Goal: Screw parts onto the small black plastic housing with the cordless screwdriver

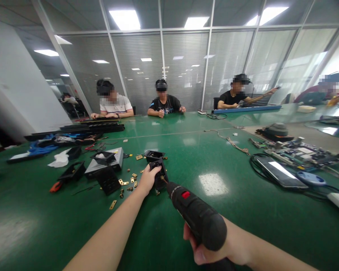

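Note:
My left hand (149, 178) grips a black plastic housing (161, 182), thumb on its upper face, tilted just above the green table. In my right hand (203, 250) is a black cordless drill (196, 214) with a red switch on top; its body hides part of my fingers. The drill's bit points into the housing, at or very near a brass-coloured part inside it. Just behind stands a second black housing (155, 155). Left of my left hand lie several small brass plates (124, 183) and screws (121, 194).
A silver metal box (117, 160) carries another black housing. Farther left are black rails (93, 129) and an orange-handled tool (55, 186). A phone (281, 173), cables and a circuit board (305, 150) lie right. Several people sit across the table (180, 141).

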Tool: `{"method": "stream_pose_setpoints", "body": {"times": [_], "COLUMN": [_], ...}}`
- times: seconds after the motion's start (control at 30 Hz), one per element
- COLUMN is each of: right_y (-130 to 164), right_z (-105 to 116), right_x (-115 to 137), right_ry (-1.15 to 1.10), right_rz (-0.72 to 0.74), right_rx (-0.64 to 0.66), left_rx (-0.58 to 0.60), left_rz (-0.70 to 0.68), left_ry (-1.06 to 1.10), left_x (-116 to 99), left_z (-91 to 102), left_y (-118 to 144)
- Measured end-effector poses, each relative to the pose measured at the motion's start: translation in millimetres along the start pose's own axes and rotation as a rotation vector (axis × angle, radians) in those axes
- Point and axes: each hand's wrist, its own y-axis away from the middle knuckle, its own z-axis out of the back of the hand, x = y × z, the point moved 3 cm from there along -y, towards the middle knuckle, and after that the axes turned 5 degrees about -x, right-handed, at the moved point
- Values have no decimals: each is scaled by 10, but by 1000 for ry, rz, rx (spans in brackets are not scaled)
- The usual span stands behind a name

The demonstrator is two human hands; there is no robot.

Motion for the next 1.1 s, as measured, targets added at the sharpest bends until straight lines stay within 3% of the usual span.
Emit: {"method": "stream_pose_setpoints", "body": {"times": [0.4, 0.67, 0.87, 1.1], "right_y": [10, 9, -1, 21], "right_z": [-39, -15, -9, -22], "right_x": [75, 6, -23, 24], "right_ry": [33, 15, 10, 27], "right_rz": [-73, 21, 31, 11], "right_rx": [-8, 39, -7, 23], "left_rx": [-5, 4, -47, -33], "left_rz": [27, 14, -37, -24], "left_ry": [53, -37, -136, -106], "left_x": [-36, -17, 8, 5], "left_z": [2, 15, 29, 6], "left_y": [26, 16, -26, -16]}}
